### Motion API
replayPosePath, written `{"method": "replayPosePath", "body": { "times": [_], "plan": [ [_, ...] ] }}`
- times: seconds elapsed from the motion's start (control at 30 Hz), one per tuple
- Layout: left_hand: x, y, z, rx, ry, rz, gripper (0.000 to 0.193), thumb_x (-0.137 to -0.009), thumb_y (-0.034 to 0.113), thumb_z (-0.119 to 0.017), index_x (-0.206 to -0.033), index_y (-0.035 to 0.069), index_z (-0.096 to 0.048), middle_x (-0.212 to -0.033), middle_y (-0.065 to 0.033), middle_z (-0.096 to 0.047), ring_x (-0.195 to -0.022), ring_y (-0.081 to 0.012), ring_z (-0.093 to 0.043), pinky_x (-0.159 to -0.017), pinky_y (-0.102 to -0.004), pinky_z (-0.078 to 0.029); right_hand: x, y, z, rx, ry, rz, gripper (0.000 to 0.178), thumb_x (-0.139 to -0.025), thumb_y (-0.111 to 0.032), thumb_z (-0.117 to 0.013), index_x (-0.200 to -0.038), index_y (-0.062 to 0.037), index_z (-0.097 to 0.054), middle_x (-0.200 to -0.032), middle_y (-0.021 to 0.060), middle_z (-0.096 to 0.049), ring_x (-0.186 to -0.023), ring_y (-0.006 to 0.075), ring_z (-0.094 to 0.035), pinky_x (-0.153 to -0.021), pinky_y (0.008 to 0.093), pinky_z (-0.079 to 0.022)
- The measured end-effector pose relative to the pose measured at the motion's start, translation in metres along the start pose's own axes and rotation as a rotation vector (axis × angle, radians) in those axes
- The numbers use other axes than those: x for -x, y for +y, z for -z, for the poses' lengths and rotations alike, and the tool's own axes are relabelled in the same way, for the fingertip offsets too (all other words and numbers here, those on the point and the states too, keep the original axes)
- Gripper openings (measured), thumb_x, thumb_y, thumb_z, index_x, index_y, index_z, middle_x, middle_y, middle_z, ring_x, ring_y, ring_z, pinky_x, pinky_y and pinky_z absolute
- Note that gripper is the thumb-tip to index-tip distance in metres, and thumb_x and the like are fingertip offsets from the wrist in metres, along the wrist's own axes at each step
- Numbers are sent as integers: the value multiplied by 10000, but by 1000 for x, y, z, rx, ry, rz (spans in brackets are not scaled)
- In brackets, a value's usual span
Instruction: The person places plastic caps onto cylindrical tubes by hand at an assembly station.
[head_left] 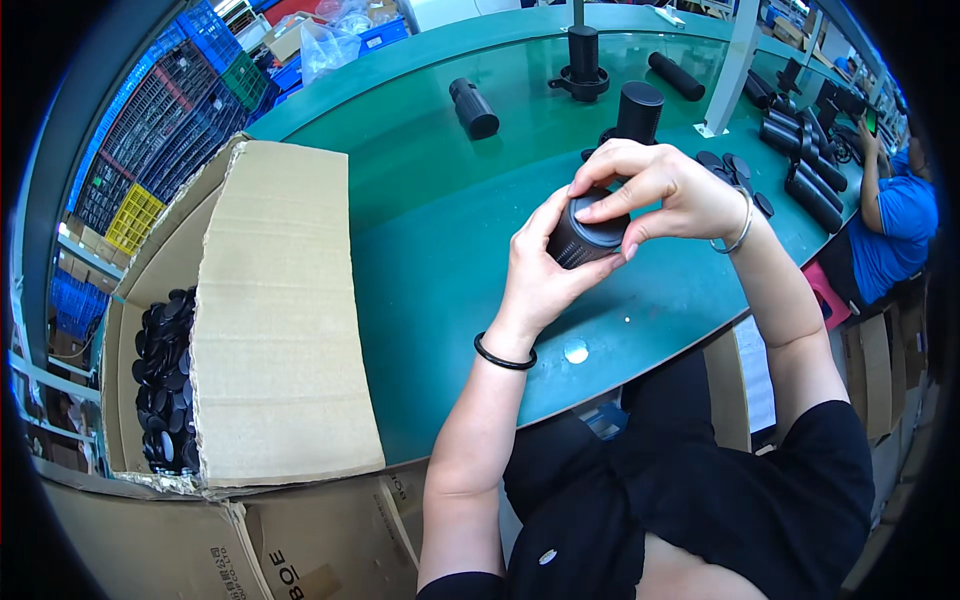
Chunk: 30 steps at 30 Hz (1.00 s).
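A black cylinder with a ribbed side (568,247) is held above the green table, tilted a little toward me. My left hand (537,262) is wrapped round its side. On its upper end sits a round black cap (602,232). My right hand (672,190) grips the cap's rim with fingers and thumb, one fingertip lying on its top. The cylinder's lower end is hidden by my hands. Just beyond my right hand stands another black cylinder (639,112). Several loose black discs (735,168) lie on the table to the right of it.
An open cardboard box (285,300) at the left holds many black discs (165,380). Black cylinders lie farther back on the green table (430,250), near a black stand (580,75) and a metal post (735,70). A person in blue (890,225) sits at the right.
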<state>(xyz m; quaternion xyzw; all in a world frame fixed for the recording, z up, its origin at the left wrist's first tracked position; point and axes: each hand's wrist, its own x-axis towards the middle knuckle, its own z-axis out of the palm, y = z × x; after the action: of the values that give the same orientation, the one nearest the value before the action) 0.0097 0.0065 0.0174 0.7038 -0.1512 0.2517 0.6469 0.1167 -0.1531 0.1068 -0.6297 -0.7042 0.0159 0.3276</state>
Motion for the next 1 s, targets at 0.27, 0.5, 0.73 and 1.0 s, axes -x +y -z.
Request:
{"method": "replayPosePath", "body": {
  "times": [0.27,0.5,0.73,1.0],
  "plan": [
    [-1,0,1,-13,-3,-9,693,-658,116,-832,-1255,-14,-503,-1133,-105,-608,-1042,-176,-593,-887,-304,-494,-2,5,-2,-102,8,-70,529,-621,-376,-770,-1051,-73,-709,-1114,116,-614,-1014,265,-563,-860,362,-475],
    [1,-4,-1,-48,22,-13,664,-665,118,-825,-1239,-5,-515,-1124,-105,-611,-1035,-180,-597,-880,-298,-497,-3,-2,-5,-91,36,-95,545,-619,-374,-768,-1069,-73,-702,-1111,119,-610,-1015,259,-566,-863,356,-477],
    [0,-5,0,-35,42,-24,656,-668,107,-815,-1240,-8,-514,-1125,-109,-611,-1035,-181,-598,-885,-301,-497,0,1,-8,-108,57,-100,553,-611,-380,-761,-1071,-78,-703,-1114,118,-609,-1022,255,-561,-871,359,-472],
    [0,-3,1,-14,42,-23,681,-668,113,-821,-1257,-17,-503,-1137,-117,-611,-1036,-185,-603,-888,-301,-499,-5,4,-2,-71,0,-74,539,-616,-390,-754,-1062,-93,-711,-1126,113,-610,-1021,263,-549,-861,363,-464]
  ]
}}
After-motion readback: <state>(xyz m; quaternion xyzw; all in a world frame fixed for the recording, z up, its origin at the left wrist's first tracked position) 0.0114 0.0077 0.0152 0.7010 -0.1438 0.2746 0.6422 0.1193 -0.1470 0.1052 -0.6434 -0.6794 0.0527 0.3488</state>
